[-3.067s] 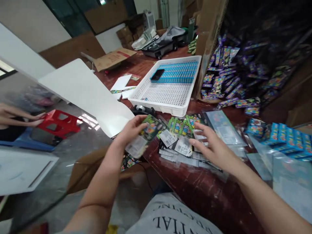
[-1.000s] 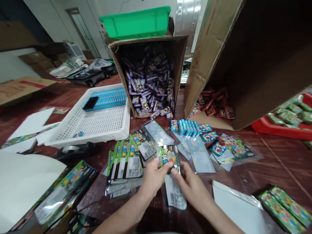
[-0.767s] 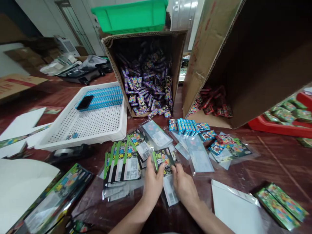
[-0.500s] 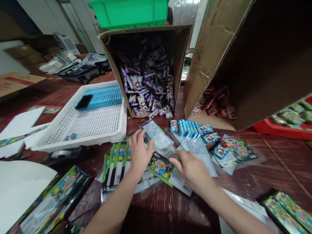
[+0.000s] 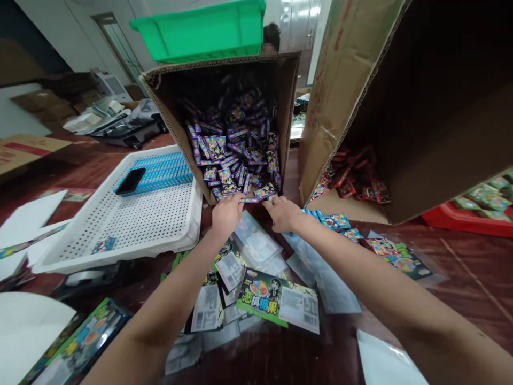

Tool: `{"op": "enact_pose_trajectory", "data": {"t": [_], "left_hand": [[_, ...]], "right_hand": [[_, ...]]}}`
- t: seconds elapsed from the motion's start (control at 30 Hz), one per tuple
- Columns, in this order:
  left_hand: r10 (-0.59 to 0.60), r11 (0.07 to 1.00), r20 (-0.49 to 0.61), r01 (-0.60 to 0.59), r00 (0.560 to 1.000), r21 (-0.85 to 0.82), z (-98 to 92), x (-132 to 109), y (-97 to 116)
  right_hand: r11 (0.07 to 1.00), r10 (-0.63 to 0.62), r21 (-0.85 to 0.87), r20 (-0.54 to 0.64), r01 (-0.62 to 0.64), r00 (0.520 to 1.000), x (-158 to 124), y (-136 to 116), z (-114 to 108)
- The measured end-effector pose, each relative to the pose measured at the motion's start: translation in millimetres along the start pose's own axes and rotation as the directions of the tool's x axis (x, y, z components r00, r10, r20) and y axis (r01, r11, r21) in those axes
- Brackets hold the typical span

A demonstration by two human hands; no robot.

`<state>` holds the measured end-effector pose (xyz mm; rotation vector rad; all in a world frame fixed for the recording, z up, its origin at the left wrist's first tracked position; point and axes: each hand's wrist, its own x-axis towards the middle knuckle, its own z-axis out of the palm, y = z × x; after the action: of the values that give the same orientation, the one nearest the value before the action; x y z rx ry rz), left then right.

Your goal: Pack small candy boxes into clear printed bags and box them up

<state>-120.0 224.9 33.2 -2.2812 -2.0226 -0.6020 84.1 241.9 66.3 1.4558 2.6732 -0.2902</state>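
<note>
A cardboard box (image 5: 290, 107) lies on its side, holding a heap of small purple packets (image 5: 240, 155). At its lower front edge, my left hand (image 5: 227, 216) touches the nearest packets, its fingertips partly hidden. My right hand (image 5: 281, 213) is just to the right, fingers bent at the same packets. A purple packet (image 5: 250, 199) lies between the two hands. Whether either hand grips a packet cannot be made out. Below the hands, a black and green printed card (image 5: 262, 297) rests over clear plastic sleeves and other cards. Small blue boxes (image 5: 336, 221) sit beside my right forearm.
On the left stands a white perforated basket (image 5: 160, 214) with blue boxes and a black phone (image 5: 131, 181). A green crate (image 5: 204, 32) is above the box. Right, a larger carton (image 5: 332, 101) holds red packets (image 5: 360, 182); a red tray (image 5: 465, 222) is beyond. A person's head shows behind.
Both hands have moved forward from the cards to the purple packets at the box opening. My right hand has let go of the printed card, which now lies flat. The view has shifted slightly.
</note>
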Motion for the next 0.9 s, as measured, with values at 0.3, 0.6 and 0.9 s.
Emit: {"op": "enact_pose_trajectory", "data": {"t": [0.3,0.6,0.9], "left_hand": [[0.334,0.804,0.014,-0.277,0.942,-0.526,-18.8,-127,38],[0.467,0.863,0.121,-0.423,0.876,-0.275,-14.8,-202,50],[0.389,0.9,0.39,-0.256,0.834,-0.352,-24.8,-181,66]], "right_hand": [[0.492,-0.062,0.798,-0.367,0.348,0.928,-175,31,61],[0.844,-0.22,0.441,-0.231,0.304,0.948,-226,4,108],[0.878,-0.289,0.319,-0.241,0.357,0.927,-200,-18,105]]}}
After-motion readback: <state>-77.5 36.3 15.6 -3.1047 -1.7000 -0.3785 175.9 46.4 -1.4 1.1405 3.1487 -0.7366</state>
